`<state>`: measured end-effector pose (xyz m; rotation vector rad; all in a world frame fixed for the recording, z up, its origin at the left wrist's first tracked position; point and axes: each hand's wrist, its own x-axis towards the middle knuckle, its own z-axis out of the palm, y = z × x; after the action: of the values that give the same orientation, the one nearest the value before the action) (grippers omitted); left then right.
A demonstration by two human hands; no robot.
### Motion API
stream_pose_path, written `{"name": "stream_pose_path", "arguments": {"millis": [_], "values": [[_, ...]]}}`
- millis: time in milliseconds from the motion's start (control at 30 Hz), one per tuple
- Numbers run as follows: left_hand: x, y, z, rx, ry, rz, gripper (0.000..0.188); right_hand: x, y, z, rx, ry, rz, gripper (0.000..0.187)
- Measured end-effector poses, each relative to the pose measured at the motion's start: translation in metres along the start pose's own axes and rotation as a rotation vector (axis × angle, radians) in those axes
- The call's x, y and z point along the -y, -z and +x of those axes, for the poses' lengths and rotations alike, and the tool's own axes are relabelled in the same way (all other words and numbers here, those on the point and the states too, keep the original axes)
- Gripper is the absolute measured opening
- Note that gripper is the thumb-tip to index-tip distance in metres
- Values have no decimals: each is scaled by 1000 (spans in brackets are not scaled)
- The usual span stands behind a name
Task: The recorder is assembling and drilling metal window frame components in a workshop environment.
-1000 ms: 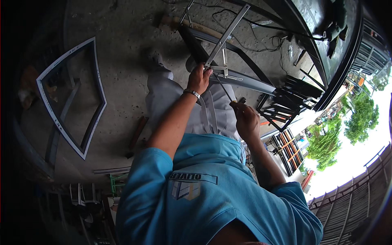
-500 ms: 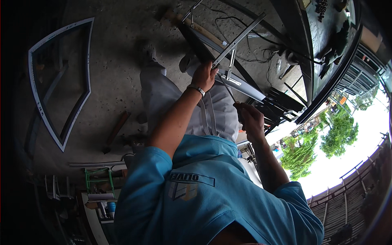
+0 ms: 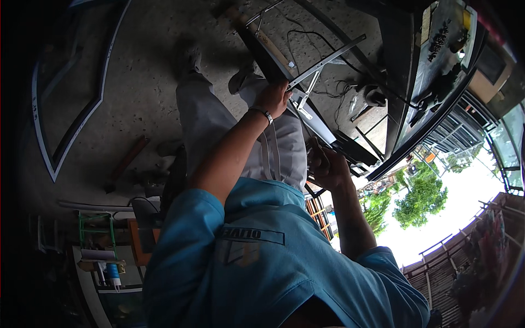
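Observation:
My left hand point(image 3: 275, 98) is closed at the edge of a dark metal frame bar point(image 3: 268, 60), its fingertips at the base of a silver hinged stay arm point(image 3: 328, 59). A shorter pale link point(image 3: 313, 85) joins the arm to a slotted plate on the bar. Lower and to the right, my right hand point(image 3: 326, 165) is closed in a fist around what looks like a screwdriver. Its thin dark shaft point(image 3: 302, 121) points up toward my left fingers. The handle is mostly hidden by the fist, and the tip cannot be made out.
A white-edged angular frame point(image 3: 101, 82) stands at the left. A reddish-brown bar point(image 3: 128, 161) lies on the concrete floor point(image 3: 147, 82). Black cable point(image 3: 314, 35) loops beyond the hinge. At the right is a workbench point(image 3: 432, 60) with tools. A green metal stand point(image 3: 97, 229) is at lower left.
The view has swung, carrying the white-edged frame leftward. My right fist has turned and sits nearer my leg, hiding more of the tool. My left hand keeps its place at the hinge.

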<state>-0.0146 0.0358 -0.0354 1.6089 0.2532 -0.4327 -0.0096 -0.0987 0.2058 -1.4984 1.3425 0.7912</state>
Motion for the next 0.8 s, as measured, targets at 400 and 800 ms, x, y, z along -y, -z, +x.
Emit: {"name": "stream_pose_path", "arguments": {"millis": [400,800], "values": [[4,-2,-4,-37,-61,7,20,11,-27,-22,17,259,-284,25],[4,-2,-2,-35,-42,31,20,6,0,-12,19,-16,-4,27]]}}
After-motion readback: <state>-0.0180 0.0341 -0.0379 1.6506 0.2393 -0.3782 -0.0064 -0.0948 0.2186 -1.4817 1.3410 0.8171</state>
